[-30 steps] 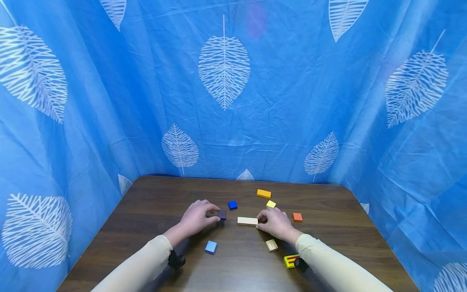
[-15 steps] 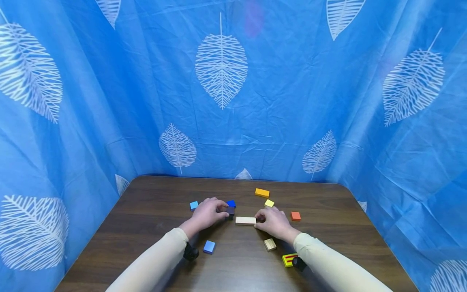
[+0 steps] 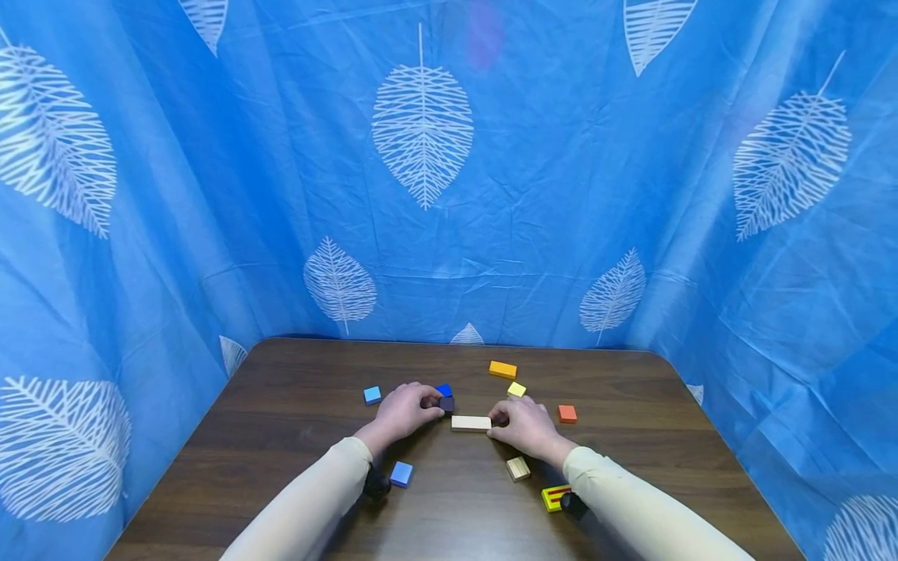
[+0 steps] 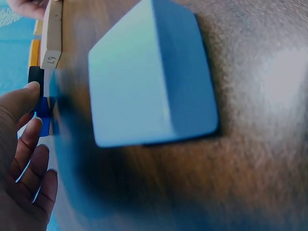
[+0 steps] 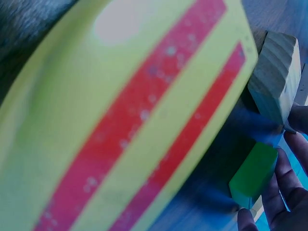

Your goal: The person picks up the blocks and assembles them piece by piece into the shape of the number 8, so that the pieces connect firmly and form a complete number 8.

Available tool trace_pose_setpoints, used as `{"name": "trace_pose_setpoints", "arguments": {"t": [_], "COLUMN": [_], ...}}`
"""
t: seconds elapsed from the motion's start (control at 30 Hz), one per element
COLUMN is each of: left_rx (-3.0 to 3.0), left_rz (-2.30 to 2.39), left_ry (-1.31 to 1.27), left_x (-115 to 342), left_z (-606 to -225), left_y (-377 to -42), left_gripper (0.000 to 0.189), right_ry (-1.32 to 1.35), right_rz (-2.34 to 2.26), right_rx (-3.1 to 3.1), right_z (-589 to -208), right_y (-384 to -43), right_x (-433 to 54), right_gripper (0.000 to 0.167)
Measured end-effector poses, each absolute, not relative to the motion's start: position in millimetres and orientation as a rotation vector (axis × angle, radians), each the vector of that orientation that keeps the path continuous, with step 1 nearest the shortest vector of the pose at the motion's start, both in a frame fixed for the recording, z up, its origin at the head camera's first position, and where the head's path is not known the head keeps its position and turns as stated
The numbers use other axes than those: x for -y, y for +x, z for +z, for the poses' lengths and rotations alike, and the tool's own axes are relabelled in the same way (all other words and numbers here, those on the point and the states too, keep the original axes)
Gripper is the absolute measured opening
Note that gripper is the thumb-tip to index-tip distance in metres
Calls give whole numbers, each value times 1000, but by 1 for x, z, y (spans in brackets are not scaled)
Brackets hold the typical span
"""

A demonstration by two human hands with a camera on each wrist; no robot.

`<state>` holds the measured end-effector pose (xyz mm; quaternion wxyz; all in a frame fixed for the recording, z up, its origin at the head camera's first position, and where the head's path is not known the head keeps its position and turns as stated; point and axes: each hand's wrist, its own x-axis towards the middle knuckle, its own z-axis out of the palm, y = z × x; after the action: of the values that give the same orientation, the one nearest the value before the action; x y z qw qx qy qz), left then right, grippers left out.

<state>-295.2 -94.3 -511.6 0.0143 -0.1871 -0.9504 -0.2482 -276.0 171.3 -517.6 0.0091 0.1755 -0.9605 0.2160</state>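
Note:
My left hand (image 3: 407,411) pinches a small dark block (image 3: 447,406) between thumb and forefinger, just off the left end of a long pale wooden block (image 3: 471,424). In the left wrist view the dark block (image 4: 36,76) is by the pale block (image 4: 51,36), whose end bears a printed number. A dark blue block (image 3: 444,389) lies right behind the dark one. My right hand (image 3: 528,427) holds the pale block's right end with thumb and forefinger. Under its other fingers, a green block (image 5: 254,174) shows in the right wrist view; the head view hides it.
Around the hands lie light blue (image 3: 372,395), mid-blue (image 3: 401,474), orange (image 3: 503,369), yellow (image 3: 517,389) and red (image 3: 567,414) blocks. A wood-grain block (image 3: 518,469) and a yellow red-striped block (image 3: 554,498) are near the right wrist. A blue curtain (image 3: 449,234) hangs behind the table (image 3: 281,436).
My left hand has carried the dark block rightward to near the pale block, uncovering the light blue block behind the hand. My right hand has stayed at the pale block's end.

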Motion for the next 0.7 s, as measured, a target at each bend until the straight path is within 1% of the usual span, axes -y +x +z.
{"name": "trace_pose_setpoints", "arguments": {"t": [0.7], "left_rx": [2990], "left_rz": [-775], "left_ry": [-595], "left_x": [92], "left_z": [-519], "left_y": [-296], "left_gripper": [29], "right_ry": [536], "right_rz": [689], "right_rx": [3019], "right_z": [-517], "right_y": [-276], "right_x": [-171], "right_gripper": [16]}}
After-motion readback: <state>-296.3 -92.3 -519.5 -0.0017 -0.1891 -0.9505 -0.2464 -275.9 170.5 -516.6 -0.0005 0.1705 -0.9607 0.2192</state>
